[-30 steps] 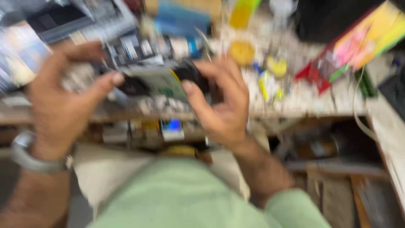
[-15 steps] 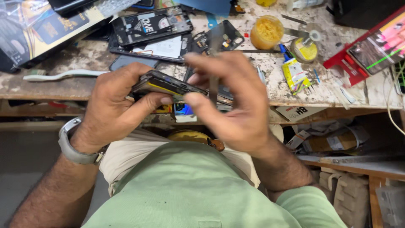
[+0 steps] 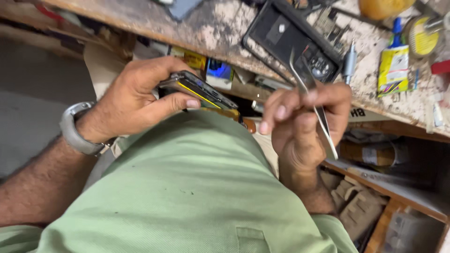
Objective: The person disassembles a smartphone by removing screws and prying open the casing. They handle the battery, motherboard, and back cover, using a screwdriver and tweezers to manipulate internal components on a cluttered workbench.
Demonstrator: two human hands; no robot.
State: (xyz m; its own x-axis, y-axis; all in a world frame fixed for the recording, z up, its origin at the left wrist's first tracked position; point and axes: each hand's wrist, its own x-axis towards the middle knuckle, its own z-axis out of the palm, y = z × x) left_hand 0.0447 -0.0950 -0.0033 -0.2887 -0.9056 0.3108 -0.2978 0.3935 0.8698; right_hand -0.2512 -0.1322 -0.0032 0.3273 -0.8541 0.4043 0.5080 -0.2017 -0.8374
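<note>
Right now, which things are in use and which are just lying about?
In use:
left hand grips the opened phone
right hand holds the tweezers

Lying about:
black back cover on the workbench
glue bottle
screwdriver

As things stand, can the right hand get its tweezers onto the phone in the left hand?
Probably yes. The right hand pinches the tweezers beside the phone gripped by the left hand; open air separates them, though the tips point up and away.
</note>
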